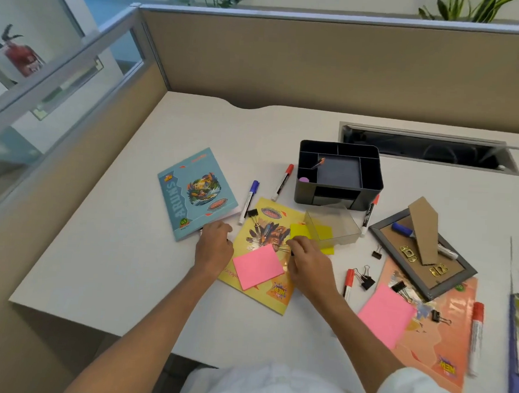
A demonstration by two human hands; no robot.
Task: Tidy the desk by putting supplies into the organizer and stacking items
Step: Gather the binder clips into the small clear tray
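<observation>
My left hand lay curled at the near corner of the blue notebook, fingers bent in close; whether they pinched anything there I could not tell. My right hand rested on the yellow notebook, fingertips drawn narrow at the edge of a yellow sticky pad, with something small and dark just showing under the thumb — too hidden to name.

A pink sticky pad sat on the yellow notebook between my two hands. Just right of the yellow pad stood a clear plastic box, partly over it. Beyond that, farther off, was the black organizer, its compartments mostly bare save for a small purple thing and a thin orange-tipped stick on its left side.

Markers lay loose on the white desk: a blue-capped one beside the blue notebook, a red-capped one just left of the organizer, another red-capped marker near my right wrist, and a large red-capped one far right on the orange notebook. A second pink pad overlapped that notebook's left edge. A grey picture frame lay face down to the right, a blue-capped marker lying on its back — black binder clips scattered near it.
</observation>
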